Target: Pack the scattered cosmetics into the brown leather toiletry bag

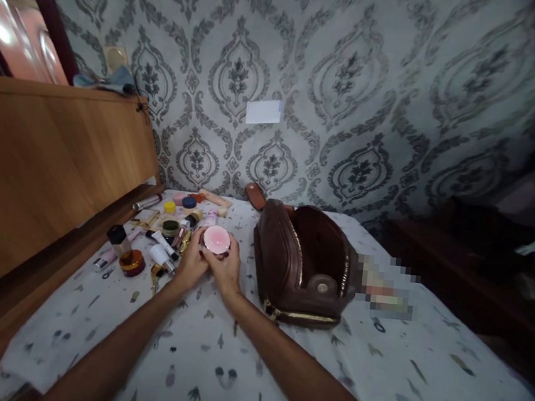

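A round jar with a pink lid (217, 240) is held between both hands above the patterned white cloth. My left hand (191, 261) closes on its left side, and my right hand (227, 269) wraps its right side and front. Just right of the hands stands a dark brown bag (280, 265), its gold zip open and its inside dark. Left of the hands lie several cosmetics, among them an amber jar (131, 263), a black-capped bottle (119, 240), a white tube (162, 257), a yellow-lidded jar (169, 207) and a gold hair clip (157, 273).
A wooden panel (62, 168) borders the left side. The patterned wall rises behind the cloth-covered surface (213, 372). A brown strap end (255, 195) lies behind the bag. Some blurred, pixelated items (384, 287) are right of the bag.
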The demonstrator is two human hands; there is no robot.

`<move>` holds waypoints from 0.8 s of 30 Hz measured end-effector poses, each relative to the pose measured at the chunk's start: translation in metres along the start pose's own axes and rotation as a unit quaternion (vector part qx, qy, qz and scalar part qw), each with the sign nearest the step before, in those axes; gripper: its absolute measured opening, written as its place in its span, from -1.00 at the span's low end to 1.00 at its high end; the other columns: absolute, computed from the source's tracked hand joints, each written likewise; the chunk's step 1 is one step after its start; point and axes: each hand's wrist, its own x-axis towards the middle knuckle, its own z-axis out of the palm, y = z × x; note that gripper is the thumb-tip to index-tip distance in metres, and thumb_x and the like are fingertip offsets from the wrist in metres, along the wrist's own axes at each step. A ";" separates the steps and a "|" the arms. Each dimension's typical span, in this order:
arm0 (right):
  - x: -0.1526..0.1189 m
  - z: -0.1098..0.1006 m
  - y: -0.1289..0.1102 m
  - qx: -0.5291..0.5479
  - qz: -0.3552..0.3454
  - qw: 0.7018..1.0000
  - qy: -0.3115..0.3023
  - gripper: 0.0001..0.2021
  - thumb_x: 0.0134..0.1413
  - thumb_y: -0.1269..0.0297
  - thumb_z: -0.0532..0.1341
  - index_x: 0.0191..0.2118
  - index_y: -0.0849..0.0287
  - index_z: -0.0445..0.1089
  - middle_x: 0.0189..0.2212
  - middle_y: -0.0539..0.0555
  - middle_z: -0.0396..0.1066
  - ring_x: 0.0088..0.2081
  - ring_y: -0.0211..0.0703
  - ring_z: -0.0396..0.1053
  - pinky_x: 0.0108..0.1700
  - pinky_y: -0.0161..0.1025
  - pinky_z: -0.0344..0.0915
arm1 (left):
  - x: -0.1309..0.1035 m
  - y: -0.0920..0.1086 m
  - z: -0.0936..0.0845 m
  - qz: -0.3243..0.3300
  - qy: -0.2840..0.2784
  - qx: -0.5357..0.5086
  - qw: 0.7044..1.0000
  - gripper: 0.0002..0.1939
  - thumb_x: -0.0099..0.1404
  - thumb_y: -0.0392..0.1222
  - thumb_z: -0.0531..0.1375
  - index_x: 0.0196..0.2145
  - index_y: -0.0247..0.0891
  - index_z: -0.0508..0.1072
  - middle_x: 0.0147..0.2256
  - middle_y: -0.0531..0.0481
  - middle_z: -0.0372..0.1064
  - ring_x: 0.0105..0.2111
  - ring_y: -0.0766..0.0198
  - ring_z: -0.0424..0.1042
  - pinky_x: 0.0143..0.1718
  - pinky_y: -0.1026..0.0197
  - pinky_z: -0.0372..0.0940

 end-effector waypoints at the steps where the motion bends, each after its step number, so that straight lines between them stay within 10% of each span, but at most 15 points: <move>1: 0.001 -0.001 -0.006 0.028 0.015 0.999 -0.013 -0.37 -0.21 0.17 0.38 0.06 0.22 0.30 -0.02 0.19 0.40 -0.01 -0.02 0.35 0.08 -0.09 0.28 | 0.000 0.001 0.000 0.000 0.004 -0.006 1.000 -0.37 0.10 -0.18 0.30 0.11 -0.23 0.22 0.05 -0.18 0.30 0.06 0.04 0.33 0.10 -0.01 0.23; 16: 0.017 -0.055 -0.117 0.395 0.244 0.870 -0.163 -0.58 -0.04 -0.07 0.32 -0.09 0.06 0.43 -0.28 0.05 0.55 -0.31 -0.15 0.49 -0.37 -0.33 0.32 | -0.009 0.002 0.008 -0.061 -0.026 -0.088 0.994 -0.25 0.08 -0.13 0.33 0.16 -0.11 0.09 0.00 -0.15 0.28 0.02 0.04 0.35 -0.24 0.13 0.33; 24: 0.044 -0.127 -0.170 0.302 0.073 0.946 -0.095 -0.56 -0.15 -0.03 0.41 -0.15 0.09 0.49 -0.23 0.07 0.55 -0.22 -0.16 0.47 -0.28 -0.33 0.34 | -0.011 -0.002 0.003 -0.088 -0.058 -0.066 0.992 -0.36 0.14 -0.02 0.28 0.12 -0.14 0.15 -0.06 -0.12 0.32 -0.04 0.07 0.38 -0.22 0.10 0.32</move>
